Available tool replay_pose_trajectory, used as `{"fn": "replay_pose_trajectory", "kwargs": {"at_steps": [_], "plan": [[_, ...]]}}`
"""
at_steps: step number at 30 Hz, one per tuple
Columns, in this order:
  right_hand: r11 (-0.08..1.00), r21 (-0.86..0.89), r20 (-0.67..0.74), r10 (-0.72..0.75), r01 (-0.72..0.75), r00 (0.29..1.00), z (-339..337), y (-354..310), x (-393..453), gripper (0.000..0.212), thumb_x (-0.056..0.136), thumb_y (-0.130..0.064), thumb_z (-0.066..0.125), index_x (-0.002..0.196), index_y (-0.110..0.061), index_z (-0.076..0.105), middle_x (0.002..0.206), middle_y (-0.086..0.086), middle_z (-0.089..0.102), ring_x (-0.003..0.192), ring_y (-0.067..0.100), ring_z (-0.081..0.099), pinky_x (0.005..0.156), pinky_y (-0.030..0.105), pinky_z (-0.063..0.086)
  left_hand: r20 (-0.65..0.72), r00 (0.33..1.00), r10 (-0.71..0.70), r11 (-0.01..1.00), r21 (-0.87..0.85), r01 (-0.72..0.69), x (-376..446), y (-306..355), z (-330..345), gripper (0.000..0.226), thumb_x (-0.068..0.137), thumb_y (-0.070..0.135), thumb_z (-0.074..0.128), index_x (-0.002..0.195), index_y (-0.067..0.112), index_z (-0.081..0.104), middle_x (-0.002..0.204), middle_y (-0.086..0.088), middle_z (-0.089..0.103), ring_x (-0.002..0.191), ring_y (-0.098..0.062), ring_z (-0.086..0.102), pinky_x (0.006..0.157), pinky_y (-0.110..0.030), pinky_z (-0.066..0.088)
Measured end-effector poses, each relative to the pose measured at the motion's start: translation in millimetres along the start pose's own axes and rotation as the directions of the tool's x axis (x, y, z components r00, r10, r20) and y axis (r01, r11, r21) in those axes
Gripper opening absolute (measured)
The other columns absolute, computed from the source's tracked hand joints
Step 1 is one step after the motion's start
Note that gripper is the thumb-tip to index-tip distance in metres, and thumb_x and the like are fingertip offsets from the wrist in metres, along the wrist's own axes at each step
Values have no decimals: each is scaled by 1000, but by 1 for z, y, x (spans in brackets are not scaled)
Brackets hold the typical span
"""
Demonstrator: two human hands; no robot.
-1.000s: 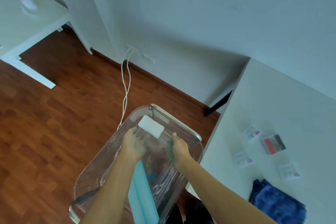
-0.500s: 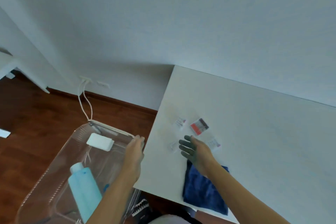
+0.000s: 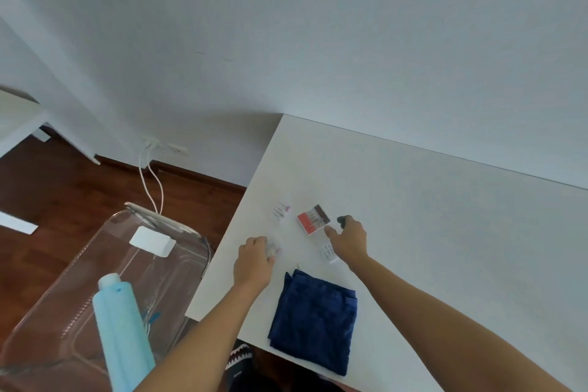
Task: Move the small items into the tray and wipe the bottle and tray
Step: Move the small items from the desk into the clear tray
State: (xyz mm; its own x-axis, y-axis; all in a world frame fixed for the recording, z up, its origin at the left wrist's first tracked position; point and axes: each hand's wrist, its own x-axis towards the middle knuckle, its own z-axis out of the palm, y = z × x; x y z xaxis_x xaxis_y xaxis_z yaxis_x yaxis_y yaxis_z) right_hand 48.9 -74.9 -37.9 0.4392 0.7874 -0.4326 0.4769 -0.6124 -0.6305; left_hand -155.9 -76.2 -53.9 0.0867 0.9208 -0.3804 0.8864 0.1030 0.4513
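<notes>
Fingers of the left hand [image 3: 253, 261] curled over a blurred small packet [image 3: 273, 249] near the tabletop's [image 3: 445, 216] left edge; right hand [image 3: 348, 240] grip half-hidden, state unclear.

Both forearms are bare from the bottom edge of the picture up to the wrists, with no sleeves, watch or bands showing. The left hand [image 3: 254, 259] and the right hand [image 3: 349, 239] wear no gloves and no rings that can be made out. Low between the arms sits dark clothing [image 3: 239, 363] printed with a white zigzag pattern
</notes>
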Motion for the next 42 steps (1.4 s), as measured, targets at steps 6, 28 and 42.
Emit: {"fn": "replay_pose_trajectory", "kwargs": {"at_steps": [6, 28, 42], "plan": [[942, -335, 73, -2, 26, 997, 18, -10, 20, 65, 89, -48, 57, 134, -7, 36, 131, 17, 41, 119, 34, 43, 97, 44, 42, -71, 997, -9, 999, 51, 13, -2, 4, 5, 31, 93, 25, 62, 118, 15, 47, 123, -4, 57, 109, -21, 53, 81, -30, 48], [994, 63, -136, -79, 88, 988, 35, -21, -5, 30, 88, -20, 66, 110, -6, 52, 102, 17, 68, 74, 25, 59, 60, 34, 50, -117, 990, -79, 851, -525, 6, -45, -59, -35, 24, 83, 26, 75, 103, 17, 65, 99, -4, 65, 88, -18, 63, 78, -32, 55], [922, 187, 251, -379, 340, 891, 162, -125, -110, 33, 89, -9, 64, 107, -28, 43, 97, 1, 69, 75, 7, 67, 55, 15, 53, 46, 806, -590, 490, -773, 403, -18, -213, -87, 22, 86, 20, 72, 102, 13, 59, 103, -15, 68, 89, -32, 64, 86, -48, 54]]}}
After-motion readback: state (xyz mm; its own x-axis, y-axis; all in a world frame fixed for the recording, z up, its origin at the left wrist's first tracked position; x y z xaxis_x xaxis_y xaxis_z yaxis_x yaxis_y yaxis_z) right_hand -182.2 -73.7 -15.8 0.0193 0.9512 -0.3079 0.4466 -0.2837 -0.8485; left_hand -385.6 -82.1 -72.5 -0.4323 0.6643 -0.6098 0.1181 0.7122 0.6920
